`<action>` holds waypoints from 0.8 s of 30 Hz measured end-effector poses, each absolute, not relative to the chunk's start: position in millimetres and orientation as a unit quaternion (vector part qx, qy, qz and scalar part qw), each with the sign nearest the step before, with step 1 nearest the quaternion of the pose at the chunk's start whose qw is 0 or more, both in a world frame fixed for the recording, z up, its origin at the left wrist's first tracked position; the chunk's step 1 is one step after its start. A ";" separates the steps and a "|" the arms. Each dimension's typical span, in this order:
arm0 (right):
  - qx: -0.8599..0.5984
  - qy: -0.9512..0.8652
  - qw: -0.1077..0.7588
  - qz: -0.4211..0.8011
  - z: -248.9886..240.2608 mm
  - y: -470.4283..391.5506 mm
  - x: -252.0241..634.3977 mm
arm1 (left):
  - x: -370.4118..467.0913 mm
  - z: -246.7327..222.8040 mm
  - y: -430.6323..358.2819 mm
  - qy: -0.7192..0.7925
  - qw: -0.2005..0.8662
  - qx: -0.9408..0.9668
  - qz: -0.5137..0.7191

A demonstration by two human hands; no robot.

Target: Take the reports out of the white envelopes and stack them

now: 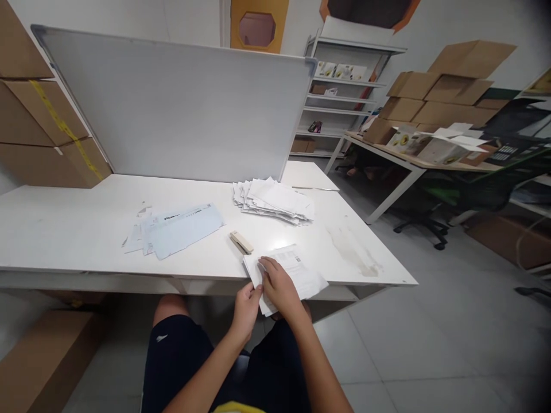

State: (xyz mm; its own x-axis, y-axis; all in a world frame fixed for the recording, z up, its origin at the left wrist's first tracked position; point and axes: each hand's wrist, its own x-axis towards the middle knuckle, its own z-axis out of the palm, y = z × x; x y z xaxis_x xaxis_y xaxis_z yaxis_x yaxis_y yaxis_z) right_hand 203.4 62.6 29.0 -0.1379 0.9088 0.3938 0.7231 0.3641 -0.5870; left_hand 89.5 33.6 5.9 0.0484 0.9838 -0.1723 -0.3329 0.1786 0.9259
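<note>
At the table's front edge I hold several white printed paper sheets point(301, 273), which stick out over the edge. My left hand point(247, 310) pinches their near left side, fingers closed. Across the top of the sheets lies my right hand point(278, 282), its fingers bent around their left part; the undersides of the fingers are hidden. Just beyond the sheets is a beige stapler point(241, 242), touched by neither hand. Farther back sits a messy pile of white papers point(275, 199). Bluish printed sheets point(185, 230) lie to the left.
A whiteboard point(181, 109) stands along the back of the white table point(77, 229). Cardboard boxes point(43, 126) are stacked at its left end. On the right are an office chair point(465, 189), another table with boxes point(451, 103) and a metal shelf point(340, 97).
</note>
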 end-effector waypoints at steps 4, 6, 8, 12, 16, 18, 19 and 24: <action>-0.550 -0.739 0.371 0.115 35.7 63.2 209.6 | 90.0 2.1 39.8 0.450 0.651 0.329 0.515; -0.550 -0.747 0.355 0.118 39.0 68.4 210.6 | 90.8 1.5 42.0 0.448 0.671 0.302 0.508; -0.542 -0.759 0.339 0.119 41.1 74.8 210.3 | 92.0 2.2 42.5 0.446 0.684 0.279 0.505; -0.526 -0.782 0.316 0.109 44.8 88.3 208.2 | 93.5 5.6 39.2 0.447 0.690 0.245 0.514; -0.509 -0.808 0.277 0.110 49.3 100.1 206.7 | 91.9 12.0 38.0 0.434 0.698 0.234 0.520; -0.505 -0.816 0.258 0.110 50.8 104.2 206.0 | 90.5 16.5 41.7 0.431 0.695 0.238 0.524; -0.507 -0.818 0.250 0.108 51.4 105.6 205.6 | 89.8 18.8 44.6 0.432 0.690 0.239 0.529; -0.506 -0.824 0.237 0.094 55.4 103.8 201.6 | 86.1 25.6 60.4 0.437 0.666 0.237 0.556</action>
